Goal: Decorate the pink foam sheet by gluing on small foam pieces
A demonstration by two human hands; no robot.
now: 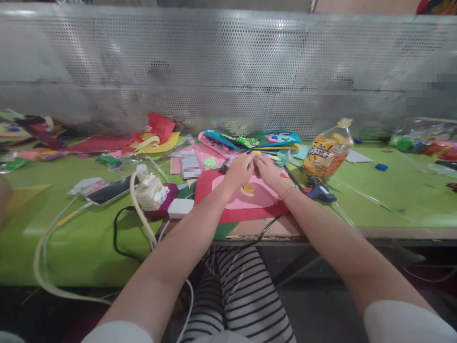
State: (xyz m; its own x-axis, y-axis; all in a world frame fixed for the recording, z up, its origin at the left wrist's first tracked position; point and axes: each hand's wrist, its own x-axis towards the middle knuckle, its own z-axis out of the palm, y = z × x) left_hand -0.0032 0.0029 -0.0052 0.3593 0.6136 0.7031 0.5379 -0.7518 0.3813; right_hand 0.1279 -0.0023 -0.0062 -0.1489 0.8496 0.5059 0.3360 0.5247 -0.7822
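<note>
My left hand (241,167) and my right hand (266,167) meet above the far part of a pink paper shape (232,197). Both have their fingers bent and close together. Whatever lies between the fingertips is hidden, though a bit of yellow shows just past them. The pink shape rests on a red sheet (205,190). A small yellow round piece (249,188) sits on the pink paper, nearer to me than my hands. To the right of my right wrist lies a dark blue glue gun (319,191).
A plastic bottle (326,152) with an orange label stands at right. On the left are a power strip (160,209) with plugs and cables, and a phone (113,190). Decorated felt pieces (264,140) and coloured sheets (107,144) lie before a perforated metal panel (228,76).
</note>
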